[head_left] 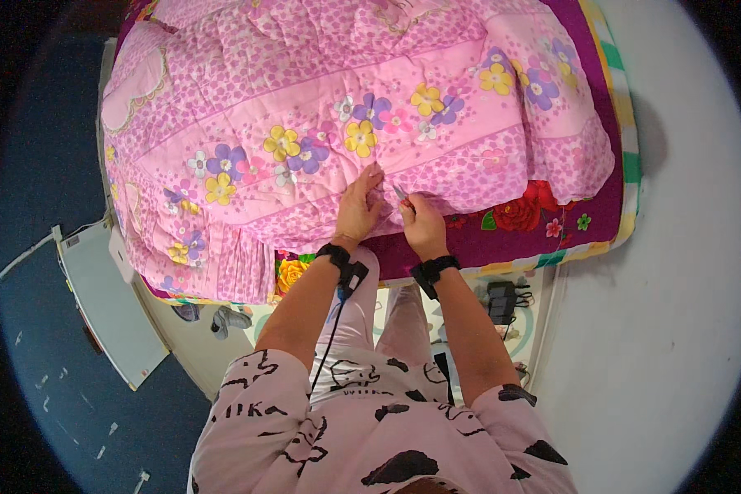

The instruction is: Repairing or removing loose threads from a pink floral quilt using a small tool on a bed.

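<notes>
Head view: toward twelve o'clock, a thick pink padded quilt is spread over a maroon, rose-printed sheet. At two o'clock, a small red-handled tool with a pointed metal blade is gripped in the right hand; the left hand is laid on the quilt near half past eleven, though whether it is pinched there cannot be told. Ideally, the quilt would be held taut and the blade tip angled away from the left hand. Its surface is puffed and creased, patterned with yellow, purple and white blossoms between dotted bands.
</notes>
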{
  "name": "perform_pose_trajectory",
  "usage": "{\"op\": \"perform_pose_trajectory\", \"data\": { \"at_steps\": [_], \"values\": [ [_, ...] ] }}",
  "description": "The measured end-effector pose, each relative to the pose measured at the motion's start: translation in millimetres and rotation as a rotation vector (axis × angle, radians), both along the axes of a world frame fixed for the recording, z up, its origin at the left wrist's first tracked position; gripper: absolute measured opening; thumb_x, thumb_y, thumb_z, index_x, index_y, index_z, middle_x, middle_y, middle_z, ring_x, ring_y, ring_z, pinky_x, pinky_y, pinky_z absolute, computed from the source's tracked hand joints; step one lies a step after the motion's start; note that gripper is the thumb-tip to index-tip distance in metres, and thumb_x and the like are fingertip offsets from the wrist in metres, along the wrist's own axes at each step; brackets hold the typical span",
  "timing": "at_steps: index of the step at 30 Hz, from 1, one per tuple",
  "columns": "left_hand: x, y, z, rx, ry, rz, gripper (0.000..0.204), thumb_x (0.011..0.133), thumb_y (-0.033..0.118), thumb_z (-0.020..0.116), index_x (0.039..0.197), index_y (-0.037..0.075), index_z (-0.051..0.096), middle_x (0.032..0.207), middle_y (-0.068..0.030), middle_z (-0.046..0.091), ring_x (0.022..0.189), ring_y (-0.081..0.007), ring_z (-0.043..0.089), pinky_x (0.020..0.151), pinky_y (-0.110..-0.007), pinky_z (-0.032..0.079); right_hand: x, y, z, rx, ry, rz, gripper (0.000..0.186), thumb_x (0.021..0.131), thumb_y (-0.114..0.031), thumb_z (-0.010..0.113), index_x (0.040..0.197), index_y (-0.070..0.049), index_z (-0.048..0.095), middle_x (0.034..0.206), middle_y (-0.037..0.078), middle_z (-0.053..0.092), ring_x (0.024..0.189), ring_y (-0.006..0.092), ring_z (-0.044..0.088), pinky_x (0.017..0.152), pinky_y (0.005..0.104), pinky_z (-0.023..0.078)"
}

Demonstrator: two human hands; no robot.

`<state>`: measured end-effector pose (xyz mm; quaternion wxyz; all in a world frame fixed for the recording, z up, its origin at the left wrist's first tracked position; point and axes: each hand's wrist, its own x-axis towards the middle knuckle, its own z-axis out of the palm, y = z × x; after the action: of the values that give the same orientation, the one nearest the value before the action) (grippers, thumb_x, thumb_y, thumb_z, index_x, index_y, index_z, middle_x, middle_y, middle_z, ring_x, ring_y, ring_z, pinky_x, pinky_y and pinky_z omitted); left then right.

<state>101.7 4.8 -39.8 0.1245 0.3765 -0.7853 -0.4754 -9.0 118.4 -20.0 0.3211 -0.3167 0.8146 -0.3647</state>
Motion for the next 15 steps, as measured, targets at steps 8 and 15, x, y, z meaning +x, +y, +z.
{"op": "perform_pose_trajectory", "data": {
  "at_steps": [8, 15],
  "values": [
    [-7, -1, 0, -0.137, -0.127, -0.032, 0.08, 0.063, 0.008, 0.07, 0.133, 0.009, 0.031, 0.115, -0.0051, 0.059, 0.108, -0.0285, 0.048, 0.093, -0.038, 0.036, 5, 5, -14, 0.061, 0.103, 0.056, 0.016, 0.081, -0.018, 0.054, 0.083, -0.002, 0.051, 0.078, 0.019, 0.057, 0.074, 0.0387, 0.055, 0.063, 0.0464, 0.042],
    [-4, -7, -4, -0.081, -0.052, -0.05, 0.083, 0.061, 0.005, 0.069, 0.134, 0.009, 0.03, 0.114, -0.0084, 0.059, 0.106, -0.0309, 0.05, 0.094, -0.039, 0.035, 9, -1, -14, 0.124, 0.129, 0.07, 0.019, 0.083, -0.021, 0.051, 0.085, -0.003, 0.051, 0.077, 0.019, 0.058, 0.075, 0.0381, 0.056, 0.065, 0.0473, 0.044]
  ]
}}
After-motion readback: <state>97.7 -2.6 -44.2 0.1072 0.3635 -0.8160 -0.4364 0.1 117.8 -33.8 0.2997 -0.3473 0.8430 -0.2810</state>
